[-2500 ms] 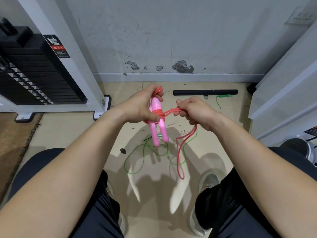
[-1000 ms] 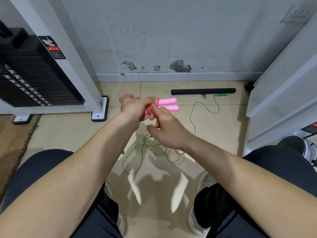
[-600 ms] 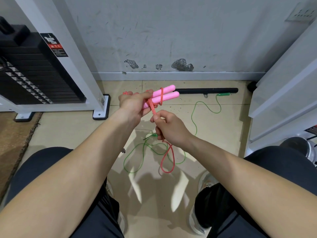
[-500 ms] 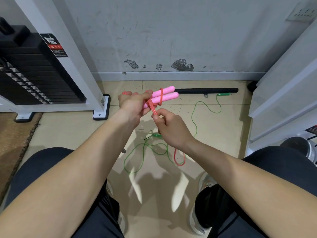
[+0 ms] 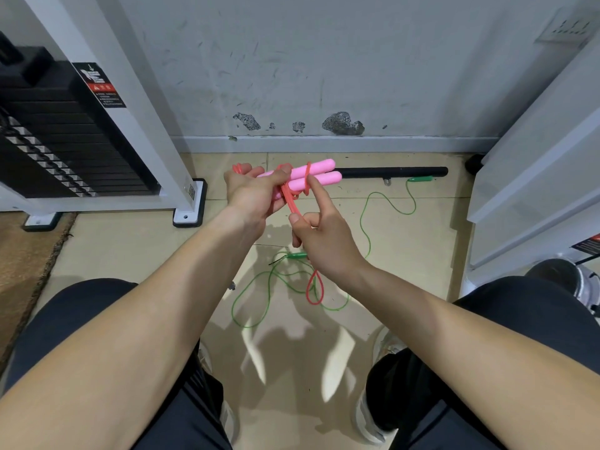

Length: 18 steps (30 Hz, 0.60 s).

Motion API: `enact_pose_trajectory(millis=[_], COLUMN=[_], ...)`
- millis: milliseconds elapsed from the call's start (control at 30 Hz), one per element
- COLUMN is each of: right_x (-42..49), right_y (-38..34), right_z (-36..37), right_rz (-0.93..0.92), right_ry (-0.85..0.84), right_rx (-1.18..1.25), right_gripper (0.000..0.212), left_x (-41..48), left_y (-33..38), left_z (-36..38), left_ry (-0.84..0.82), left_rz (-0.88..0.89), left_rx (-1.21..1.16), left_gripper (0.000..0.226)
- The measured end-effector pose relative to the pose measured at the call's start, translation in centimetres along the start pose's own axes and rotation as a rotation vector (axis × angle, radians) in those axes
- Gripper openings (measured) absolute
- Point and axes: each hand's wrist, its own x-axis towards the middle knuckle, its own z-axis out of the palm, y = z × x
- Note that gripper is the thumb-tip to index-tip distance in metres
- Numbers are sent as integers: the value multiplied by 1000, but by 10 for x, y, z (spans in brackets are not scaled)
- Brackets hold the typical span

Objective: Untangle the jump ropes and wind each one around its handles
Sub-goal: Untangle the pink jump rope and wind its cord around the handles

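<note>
1. Two smooth, round-tipped pink handles [image 5: 319,175] lie side by side, with a thin, glossy red rope [image 5: 293,203] looped around them.
2. The left hand [image 5: 253,193] grips the handles' left ends, fingers curled round them.
3. Just below the handles, the right hand [image 5: 324,241] pinches the red rope, its forefinger straight and touching a loop on the handles.
4. Beneath the handles, a thin green rope [image 5: 269,293] sprawls on the tiled floor.

The person wears dark pants [image 5: 535,306] on both legs. Thin pale stripes [image 5: 194,381] run down the cloth of the left leg. The shoes [image 5: 367,417] are light grey and white. Both arms are bare, right down to the left hand [image 5: 250,196] and the right hand [image 5: 328,245].
</note>
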Motion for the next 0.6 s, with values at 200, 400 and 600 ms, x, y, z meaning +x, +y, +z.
enact_pose_trajectory(millis=[200,400,600], right_x=[4,7,-3], right_y=[0,0,1], right_z=[-4,-9,-1], right_rz=[64,60,-104], right_ry=[-150,-183,-98], right_rx=[236,240,-97], right_gripper=[66,60,41], left_x=[-7,-3,9], left_y=[-1,-7,-5], left_z=[2,-1,-4], left_ry=[-43,-32,-2], left_rz=[61,32,-54], left_rx=[75,100,-38], left_gripper=[65,74,64])
